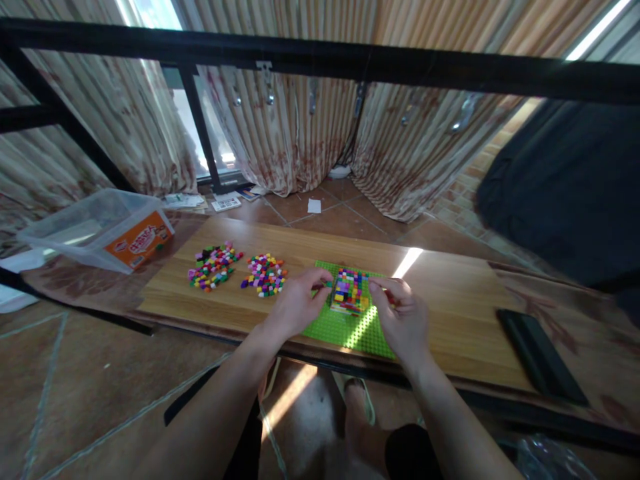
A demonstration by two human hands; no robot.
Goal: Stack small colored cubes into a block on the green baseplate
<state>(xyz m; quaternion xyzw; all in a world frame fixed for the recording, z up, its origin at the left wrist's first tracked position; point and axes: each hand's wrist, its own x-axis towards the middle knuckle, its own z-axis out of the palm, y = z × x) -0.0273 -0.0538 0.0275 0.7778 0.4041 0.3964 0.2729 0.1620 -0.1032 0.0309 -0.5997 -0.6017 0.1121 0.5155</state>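
A bright green studded baseplate (325, 327) lies on the wooden board, and a block of many-coloured toy bricks (350, 290) stands built up on it. At the block's left side is my left hand (299, 301), its thumb and forefinger pinched around what looks like a small green toy brick (328, 284). My right hand (404, 317) is at the block's right side over the baseplate, fingers curled and thumb against forefinger. A bit of red shows under those fingers, but what they hold is too small to make out.
Two heaps of loose bricks, one farther left (214, 267) and one nearer (266, 273), lie on the wooden board (465, 313). A clear plastic box (100, 223) stands at the far left. At right is a dark flat object (540, 353). A black metal rail (320, 60) crosses behind.
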